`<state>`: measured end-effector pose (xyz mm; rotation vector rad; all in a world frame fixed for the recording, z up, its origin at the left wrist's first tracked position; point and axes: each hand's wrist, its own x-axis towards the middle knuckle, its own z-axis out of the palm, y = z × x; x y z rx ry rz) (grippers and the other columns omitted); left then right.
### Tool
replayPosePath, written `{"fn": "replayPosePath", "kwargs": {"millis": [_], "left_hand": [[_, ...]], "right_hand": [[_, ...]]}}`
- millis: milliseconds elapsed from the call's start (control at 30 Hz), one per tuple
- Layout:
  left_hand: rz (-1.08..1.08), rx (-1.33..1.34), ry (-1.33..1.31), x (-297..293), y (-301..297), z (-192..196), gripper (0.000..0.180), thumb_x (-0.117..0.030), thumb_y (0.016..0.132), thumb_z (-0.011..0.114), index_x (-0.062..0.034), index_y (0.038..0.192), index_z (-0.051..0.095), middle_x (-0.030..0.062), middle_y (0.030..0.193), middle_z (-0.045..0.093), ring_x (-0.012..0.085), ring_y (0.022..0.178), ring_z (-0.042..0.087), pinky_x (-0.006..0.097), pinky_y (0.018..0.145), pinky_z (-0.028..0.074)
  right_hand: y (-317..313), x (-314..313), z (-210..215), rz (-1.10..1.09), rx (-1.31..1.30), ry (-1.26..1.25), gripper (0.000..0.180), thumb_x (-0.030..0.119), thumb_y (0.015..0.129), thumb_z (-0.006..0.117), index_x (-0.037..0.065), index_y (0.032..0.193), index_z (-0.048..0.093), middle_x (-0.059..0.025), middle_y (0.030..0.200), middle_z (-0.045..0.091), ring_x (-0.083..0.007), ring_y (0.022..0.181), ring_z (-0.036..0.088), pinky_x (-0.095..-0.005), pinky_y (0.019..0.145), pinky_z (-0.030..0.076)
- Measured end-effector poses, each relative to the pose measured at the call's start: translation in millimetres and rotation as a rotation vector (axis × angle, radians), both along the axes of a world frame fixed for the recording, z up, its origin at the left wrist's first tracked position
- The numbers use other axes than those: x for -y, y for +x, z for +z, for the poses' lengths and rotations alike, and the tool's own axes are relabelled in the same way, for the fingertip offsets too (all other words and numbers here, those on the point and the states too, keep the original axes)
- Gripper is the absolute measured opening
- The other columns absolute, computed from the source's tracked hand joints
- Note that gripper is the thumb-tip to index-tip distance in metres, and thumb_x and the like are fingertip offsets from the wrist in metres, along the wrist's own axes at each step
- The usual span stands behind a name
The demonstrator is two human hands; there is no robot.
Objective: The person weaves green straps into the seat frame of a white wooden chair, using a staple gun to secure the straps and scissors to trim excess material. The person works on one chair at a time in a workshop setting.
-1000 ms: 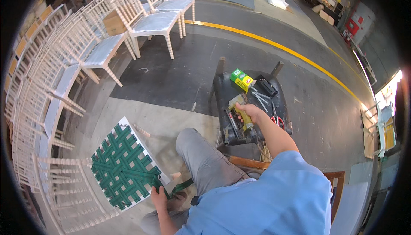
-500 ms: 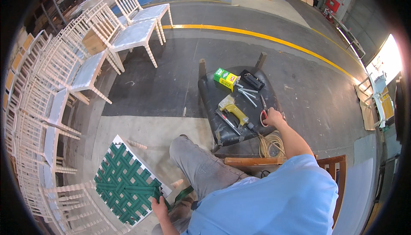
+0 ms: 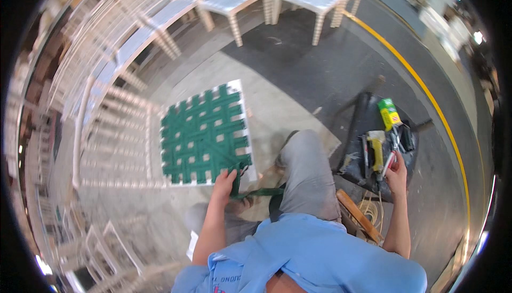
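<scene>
A white chair with turned spindles [image 3: 149,149] stands at my left, its seat woven with green webbing [image 3: 205,130]. At the seat's near right corner, my left hand [image 3: 225,182] is closed on a loose green webbing strap [image 3: 261,192], whose tail trails toward my leg. Over the black padded seat [image 3: 353,166] on my right, my right hand [image 3: 396,175] grips red-handled scissors [image 3: 391,159]. Beside them lies a yellow-green staple gun [image 3: 376,151]. Farther back are a green and yellow box [image 3: 389,112], silvery staple strips [image 3: 395,138] and a black object [image 3: 407,138].
White chairs [image 3: 234,2] line the far left in a curved row. A coiled tan hose [image 3: 369,207] and a wooden bar [image 3: 357,214] are by my right leg. White chair frames [image 3: 109,253] show at lower left. A yellow line [image 3: 421,82] crosses the floor.
The view has swung left, bringing the woven chair nearer the middle. My right hand has drawn the scissors closer to the staple gun. My left hand stays at the seat corner with the strap.
</scene>
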<state>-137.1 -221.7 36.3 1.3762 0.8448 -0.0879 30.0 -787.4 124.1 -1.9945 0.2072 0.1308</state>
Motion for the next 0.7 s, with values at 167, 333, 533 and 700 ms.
{"fn": "replayPosePath", "kwargs": {"millis": [167, 333, 533, 700], "left_hand": [[0.178, 0.089, -0.392, -27.8, -4.2, 24.8, 0.029, -0.025, 0.105, 0.058, 0.0003, 0.119, 0.063, 0.0109, 0.106, 0.073, 0.0185, 0.087, 0.071, 0.035, 0.064, 0.053], [0.267, 0.171, -0.39, -26.4, -4.3, 37.5, 0.027, -0.018, 0.104, 0.06, 0.0064, 0.116, 0.063, 0.0127, 0.1, 0.073, 0.0219, 0.087, 0.072, 0.035, 0.068, 0.056], [0.208, 0.162, -0.379, -8.2, 3.7, 45.4, 0.019, -0.014, 0.103, 0.058, 0.0027, 0.105, 0.065, 0.0159, 0.098, 0.073, 0.0231, 0.084, 0.073, 0.034, 0.07, 0.06], [0.148, 0.153, -0.338, 0.6, -1.7, 44.5, 0.016, -0.015, 0.101, 0.063, 0.0008, 0.105, 0.065, 0.0137, 0.095, 0.072, 0.0252, 0.083, 0.073, 0.038, 0.065, 0.06]], "right_hand": [[28.9, -197.2, 34.0, 0.829, 0.471, -0.349, 0.062, 0.031, 0.075, 0.088, 0.012, 0.127, 0.061, -0.0115, 0.1, 0.07, -0.0283, 0.092, 0.07, -0.0389, 0.077, 0.055], [41.7, -330.0, 15.9, 1.441, 0.533, -0.644, 0.055, 0.05, 0.078, 0.078, 0.019, 0.121, 0.063, -0.0115, 0.108, 0.067, -0.0332, 0.105, 0.065, -0.0483, 0.091, 0.046], [67.3, -384.8, -52.8, 1.705, 0.777, -0.698, 0.059, 0.051, 0.076, 0.08, 0.023, 0.124, 0.062, -0.0097, 0.108, 0.065, -0.0287, 0.105, 0.065, -0.0475, 0.09, 0.042], [56.4, -419.7, -66.8, 1.846, 0.793, -0.747, 0.052, 0.043, 0.077, 0.08, 0.026, 0.123, 0.063, -0.0066, 0.112, 0.064, -0.026, 0.109, 0.065, -0.0484, 0.092, 0.042]]}}
